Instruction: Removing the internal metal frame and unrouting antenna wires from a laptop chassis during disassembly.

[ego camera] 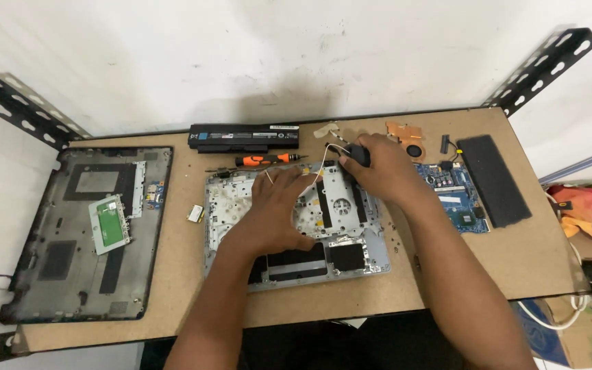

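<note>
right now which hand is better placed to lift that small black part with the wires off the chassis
Right, probably. The right hand already pinches the small black part at the chassis's top edge, while the left hand rests flat on the chassis, steadying it.

Battery (244,137), screwdriver (267,159), perhaps motherboard (455,194)

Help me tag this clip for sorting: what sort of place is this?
Probably a small laptop repair bench. A stripped laptop chassis lies under both hands, with a loose motherboard, a battery and a screwdriver spread on the table.
</note>
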